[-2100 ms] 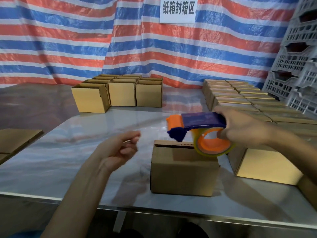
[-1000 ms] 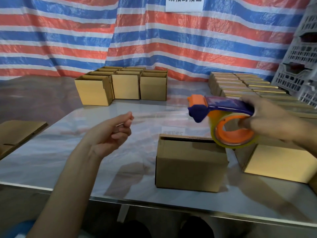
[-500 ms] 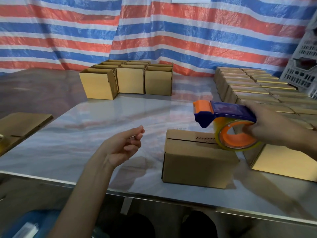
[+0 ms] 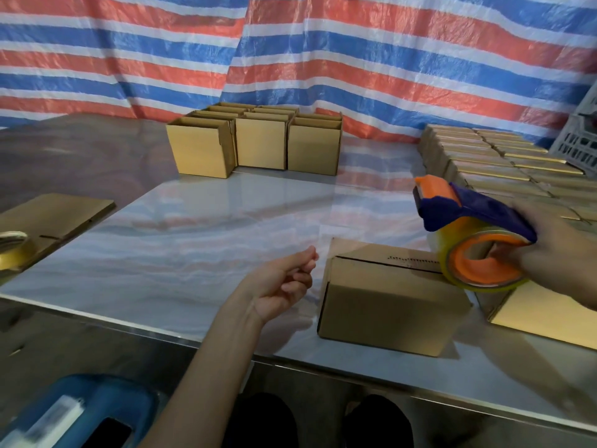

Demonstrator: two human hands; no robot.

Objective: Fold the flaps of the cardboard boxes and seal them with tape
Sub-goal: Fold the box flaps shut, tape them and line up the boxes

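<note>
A closed cardboard box (image 4: 387,299) sits near the table's front edge, its top flaps folded down with a seam showing. My right hand (image 4: 555,247) grips a blue and orange tape dispenser (image 4: 465,211) whose clear tape roll (image 4: 481,270) hangs just above the box's right top corner. My left hand (image 4: 281,286) hovers beside the box's left end, thumb and fingers pinched on the end of a faint clear tape strip (image 4: 326,234) that runs toward the dispenser.
Open boxes (image 4: 258,147) stand in a group at the back. Rows of closed boxes (image 4: 491,160) fill the right side, and another box (image 4: 549,315) lies beside the near one. Flat cardboard (image 4: 55,215) and a spare tape roll (image 4: 13,250) lie left. A white crate (image 4: 581,143) stands far right.
My right hand has lowered the dispenser toward the box's right end. My left hand has dropped lower, close to the box's left end, still pinched.
</note>
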